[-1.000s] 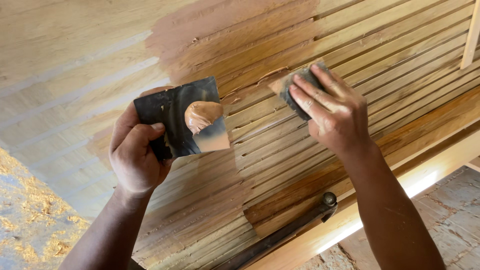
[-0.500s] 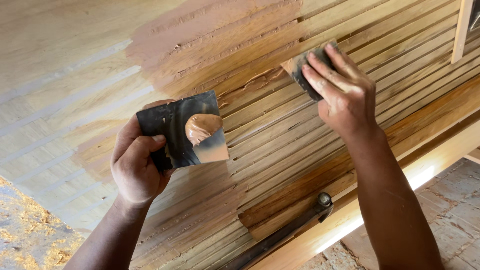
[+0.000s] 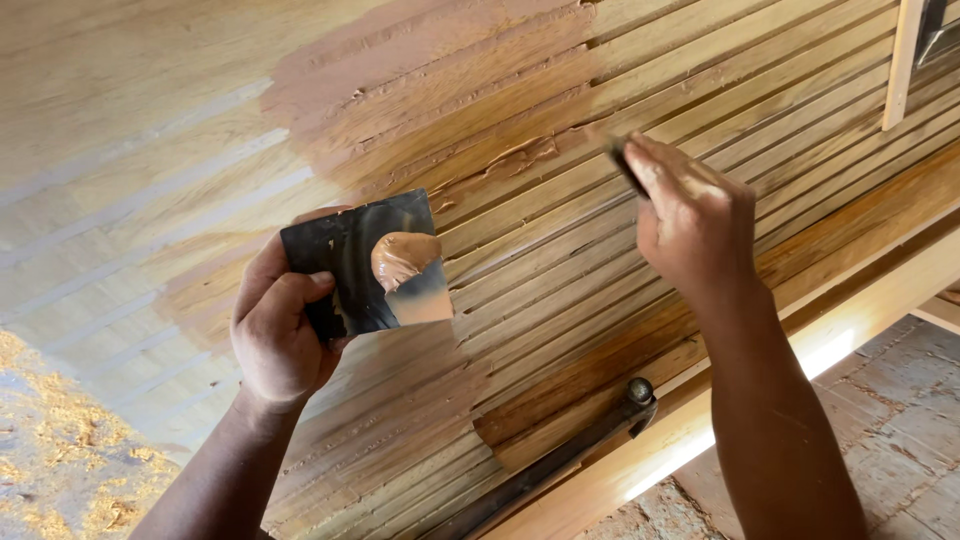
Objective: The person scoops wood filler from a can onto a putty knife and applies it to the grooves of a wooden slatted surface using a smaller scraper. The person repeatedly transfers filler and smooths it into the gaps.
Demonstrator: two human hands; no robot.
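Where putty [image 3: 402, 258] glistens, ribbed slats [image 3: 560, 250].

A woodworking shop: a large slatted wooden panel [image 3: 560, 300] smeared with brown filler [image 3: 440, 90], sawdust [image 3: 60, 440] on the floor, a metal clamp bar [image 3: 570, 455]

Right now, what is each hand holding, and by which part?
Left hand grips the dark flat plate carrying brown putty by its lower-left edge; right hand pinches a small dark scraper, mostly hidden.

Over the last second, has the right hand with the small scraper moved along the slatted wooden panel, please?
Yes. The right hand with its scraper has slid toward the right, away from the brown filler patch on the slatted wooden panel.
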